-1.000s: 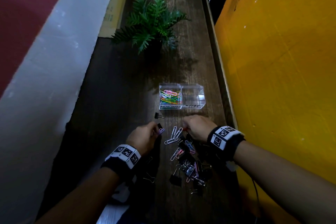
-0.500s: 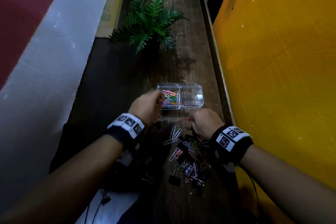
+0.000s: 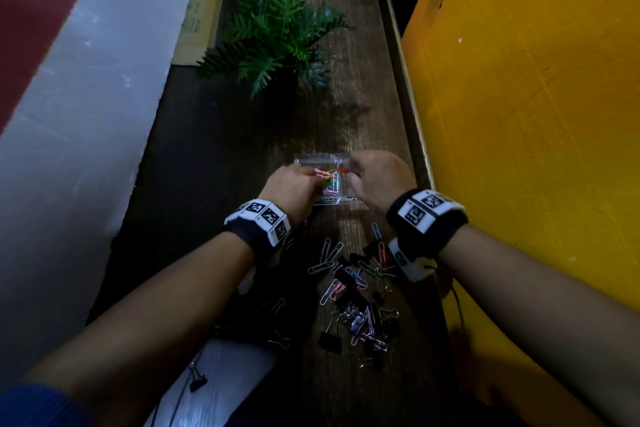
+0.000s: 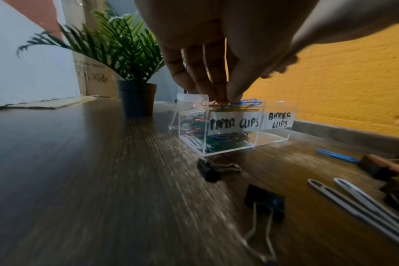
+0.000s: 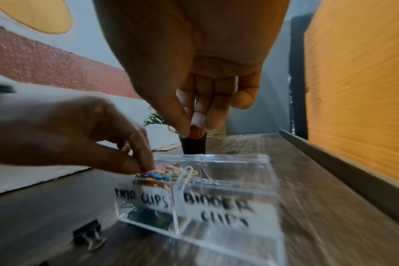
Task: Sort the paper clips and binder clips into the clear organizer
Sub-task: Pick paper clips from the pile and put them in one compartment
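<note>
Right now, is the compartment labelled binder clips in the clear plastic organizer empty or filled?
Empty, as far as visible. The binder clips compartment of the clear plastic organizer shows only bare walls; beside it, colourful paper clips fill the other compartment.

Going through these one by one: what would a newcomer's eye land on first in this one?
Probably both hands meeting over the clear two-compartment organizer mid-table: the left hand touches the heap of coloured paper clips in the compartment marked PAPER CLIPS, while the right hand pinches a pink paper clip above it. Nearer the person lies a jumble of unsorted clips.
</note>
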